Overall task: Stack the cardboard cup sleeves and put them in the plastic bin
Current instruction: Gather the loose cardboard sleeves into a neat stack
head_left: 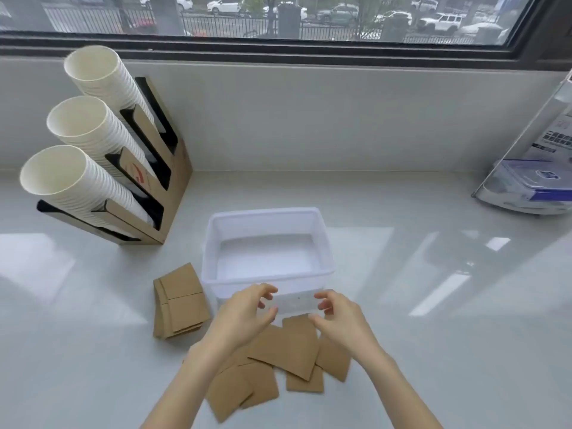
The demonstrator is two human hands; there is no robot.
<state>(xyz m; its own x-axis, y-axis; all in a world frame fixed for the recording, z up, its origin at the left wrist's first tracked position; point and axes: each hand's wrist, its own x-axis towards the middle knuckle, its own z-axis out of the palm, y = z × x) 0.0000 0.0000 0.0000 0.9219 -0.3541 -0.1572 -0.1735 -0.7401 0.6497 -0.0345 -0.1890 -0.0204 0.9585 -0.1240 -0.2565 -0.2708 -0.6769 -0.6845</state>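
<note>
- The plastic bin [268,243] stands on the desk [402,305], open side up and with nothing visible inside; it serves as the landmark here.
- A neat stack of cardboard sleeves [181,301] lies flat just left of the bin's near corner, its long axis running from the person toward the window.
- The loose sleeves [288,351] lie scattered and overlapping on the desk just in front of the bin's near wall, at mixed angles.
- The left hand [244,314] and the right hand [340,317] hover in front of that near wall, above the loose sleeves, fingers curled and spread apart, holding nothing.
- The loose sleeves lie directly beneath and slightly nearer the person than both hands, so either hand could reach them by dropping down; the left hand is nearer the neat stack.
- Judgement: gathering the loose sleeves seems the step in hand, with the binning not yet done.
</note>
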